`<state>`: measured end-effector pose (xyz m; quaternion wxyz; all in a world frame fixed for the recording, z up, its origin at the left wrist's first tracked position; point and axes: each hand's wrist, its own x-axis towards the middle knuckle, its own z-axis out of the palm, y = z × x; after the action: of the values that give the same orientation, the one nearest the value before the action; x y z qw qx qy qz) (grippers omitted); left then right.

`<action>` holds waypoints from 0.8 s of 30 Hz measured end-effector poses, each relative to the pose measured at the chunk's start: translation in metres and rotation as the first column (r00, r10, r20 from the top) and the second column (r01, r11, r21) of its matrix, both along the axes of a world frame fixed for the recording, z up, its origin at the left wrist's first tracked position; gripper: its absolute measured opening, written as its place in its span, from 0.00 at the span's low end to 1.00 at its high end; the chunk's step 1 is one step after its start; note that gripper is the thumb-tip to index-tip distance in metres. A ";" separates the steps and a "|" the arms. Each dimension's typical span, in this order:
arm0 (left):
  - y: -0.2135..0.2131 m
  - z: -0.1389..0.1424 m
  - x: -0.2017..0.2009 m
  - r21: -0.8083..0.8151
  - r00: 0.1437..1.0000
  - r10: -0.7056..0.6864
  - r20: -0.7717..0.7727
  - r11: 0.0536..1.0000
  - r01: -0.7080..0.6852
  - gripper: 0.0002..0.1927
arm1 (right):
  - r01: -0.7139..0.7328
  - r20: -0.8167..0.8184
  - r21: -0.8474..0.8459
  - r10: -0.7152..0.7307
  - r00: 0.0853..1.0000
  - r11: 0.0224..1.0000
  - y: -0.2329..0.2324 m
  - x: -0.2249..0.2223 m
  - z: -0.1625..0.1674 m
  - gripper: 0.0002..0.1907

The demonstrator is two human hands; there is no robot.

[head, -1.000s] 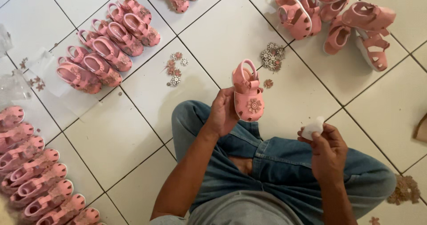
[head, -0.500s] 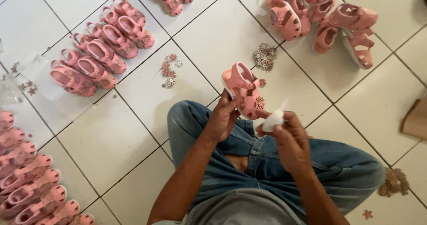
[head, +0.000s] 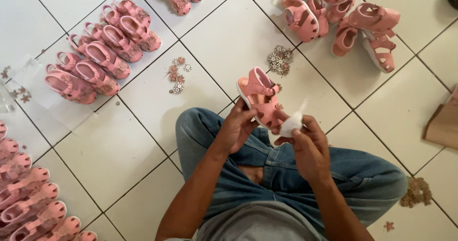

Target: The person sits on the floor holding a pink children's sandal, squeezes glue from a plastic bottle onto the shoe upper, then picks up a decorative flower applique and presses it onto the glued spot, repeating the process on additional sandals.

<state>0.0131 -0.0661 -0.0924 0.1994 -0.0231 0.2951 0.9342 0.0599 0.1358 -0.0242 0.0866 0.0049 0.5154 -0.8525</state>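
Smooth pink plastic sandal (head: 261,98) in L hand (head: 238,129) grip, soft white wad (head: 292,123) pinched in R hand (head: 310,148).

Salmon-pink all over on the small sandal (head: 260,98), with a paler pink insole. White on the wad of cloth (head: 292,123) beside it. Same pink on the rows of sandals (head: 102,57) at upper left, on the loose pile of sandals (head: 341,19) at upper right, and on the row along the left edge (head: 26,198) — no other hue among them. Glossy white floor tiles (head: 143,107) crossed by dark grout lines in a diagonal grid. Pale pink-and-cream flower trims (head: 280,60) — dusty brownish ones (head: 416,191) at lower right. Faded blue denim jeans (head: 286,174), grey shirt (head: 257,224), tan-brown paper bag (head: 443,122).
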 end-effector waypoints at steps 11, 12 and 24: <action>-0.015 0.012 0.005 -0.100 0.996 0.044 -0.075 0.994 -0.051 0.35 | 0.275 -0.246 0.783 -0.127 0.961 0.558 0.041 0.030 0.034 0.13; -0.016 0.012 0.004 -0.098 0.996 0.050 -0.068 0.994 -0.056 0.35 | 0.311 -0.315 0.797 -0.084 0.945 0.518 0.040 0.030 0.035 0.13; -0.020 0.009 -0.003 -0.074 0.993 0.102 -0.051 0.992 -0.106 0.35 | 0.428 -0.447 0.893 0.151 0.882 0.141 0.031 0.015 0.029 0.18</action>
<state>0.0100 -0.0859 -0.0835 0.1424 -0.0241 0.3338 0.9315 0.0744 0.1664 0.0043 -0.1376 -0.0810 0.9434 -0.2906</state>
